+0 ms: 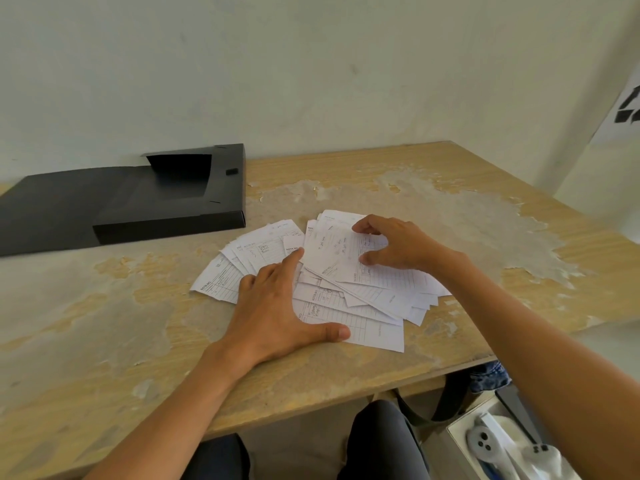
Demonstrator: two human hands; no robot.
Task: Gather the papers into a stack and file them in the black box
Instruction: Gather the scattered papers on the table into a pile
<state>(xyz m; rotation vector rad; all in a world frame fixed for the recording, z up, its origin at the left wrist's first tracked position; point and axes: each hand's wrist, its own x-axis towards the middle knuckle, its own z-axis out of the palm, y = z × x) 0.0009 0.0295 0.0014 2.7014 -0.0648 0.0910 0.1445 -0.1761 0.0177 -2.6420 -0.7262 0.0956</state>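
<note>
Several white printed note slips, the papers, lie fanned and overlapping in the middle of the worn wooden table. My left hand lies flat on the left part of the pile, fingers spread and pressing down. Over the upper right of the pile, my right hand curls its thumb and fingers around the edges of a few top slips. The black box lies open at the back left, its flap folded out to the left, apart from the papers.
A wall runs close behind the table. The table's front edge is near my knees. To the lower right, beside the table, stands a white box holding a grey controller. A printed sheet hangs at the right.
</note>
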